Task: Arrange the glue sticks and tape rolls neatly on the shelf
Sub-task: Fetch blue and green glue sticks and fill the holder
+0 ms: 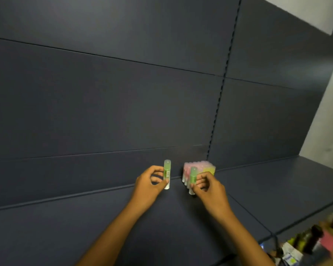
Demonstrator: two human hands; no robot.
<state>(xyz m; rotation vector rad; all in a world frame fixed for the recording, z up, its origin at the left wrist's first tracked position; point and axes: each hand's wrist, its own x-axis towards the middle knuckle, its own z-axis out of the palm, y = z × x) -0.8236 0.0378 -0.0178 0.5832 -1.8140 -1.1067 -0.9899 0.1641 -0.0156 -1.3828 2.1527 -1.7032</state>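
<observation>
My left hand [150, 183] pinches a green-capped glue stick [167, 173] upright, just above the dark shelf [85, 227]. My right hand [208, 187] pinches a second green glue stick [193, 177], also upright, at the front left of a tight cluster of pink and yellow glue sticks [204, 168] that stands against the back panel. No tape rolls show.
The dark back panel [123, 112] rises behind the shelf, with a slotted upright [219, 96] beside the cluster. A second shelf section [277, 185] extends to the right. Blurred assorted goods [306, 244] lie below the shelf's front edge at lower right.
</observation>
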